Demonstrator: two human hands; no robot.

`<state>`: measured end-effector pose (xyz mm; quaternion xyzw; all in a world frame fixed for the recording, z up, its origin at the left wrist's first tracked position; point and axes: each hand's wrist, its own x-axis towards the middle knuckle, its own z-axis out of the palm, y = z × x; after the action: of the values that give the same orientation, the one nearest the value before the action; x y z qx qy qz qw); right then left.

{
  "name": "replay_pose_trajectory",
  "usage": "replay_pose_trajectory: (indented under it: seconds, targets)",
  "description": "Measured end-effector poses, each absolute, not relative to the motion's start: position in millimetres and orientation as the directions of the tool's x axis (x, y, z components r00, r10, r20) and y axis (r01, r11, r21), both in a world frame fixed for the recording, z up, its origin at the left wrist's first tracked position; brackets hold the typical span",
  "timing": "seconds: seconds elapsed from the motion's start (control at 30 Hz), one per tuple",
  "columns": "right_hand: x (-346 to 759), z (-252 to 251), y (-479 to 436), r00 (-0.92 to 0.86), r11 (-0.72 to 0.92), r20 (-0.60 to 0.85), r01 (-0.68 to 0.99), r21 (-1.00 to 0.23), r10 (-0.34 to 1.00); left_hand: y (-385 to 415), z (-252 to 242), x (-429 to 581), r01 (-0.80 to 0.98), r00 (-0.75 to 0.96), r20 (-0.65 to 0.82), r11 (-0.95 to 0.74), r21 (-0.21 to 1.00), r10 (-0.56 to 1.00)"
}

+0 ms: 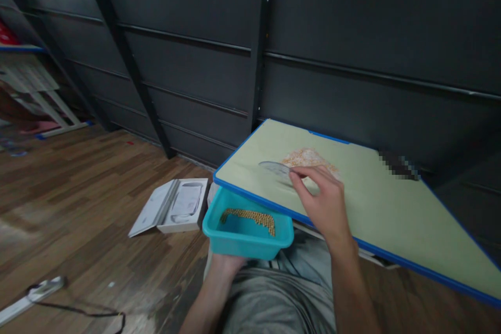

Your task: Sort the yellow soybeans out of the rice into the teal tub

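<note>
Right hand (323, 195) has a clear disc (272, 167) pinched over the table (391, 214); left hand (229, 262) is under the teal tub (238, 247), near left, fingers hidden, can't tell their grip.

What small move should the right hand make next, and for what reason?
Perhaps the right hand should lower the clear disc to the table: it pinches the disc by one edge, seemingly raised above the surface beside the pile, while the left hand, under the tub, seems occupied.
</note>
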<state>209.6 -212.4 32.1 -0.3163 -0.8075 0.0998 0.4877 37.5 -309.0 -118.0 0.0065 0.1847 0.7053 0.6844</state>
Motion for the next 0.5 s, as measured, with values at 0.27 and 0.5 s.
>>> replay_pose_trajectory:
  seconds: [0.27,0.5]
  targets:
    - [273.8,20.0,-188.5,0.115,0.540,0.642,0.441,-0.717,0.758,-304.8,-139.8,85.4,-0.931,0.072,-0.215,0.142,0.336,0.974]
    - [291.8,-8.7,-187.3,0.075,0.517,0.603,0.438,-0.735,0.794,-303.1,-174.0,82.8,-0.839,0.031,-0.143,0.104,0.534,0.989]
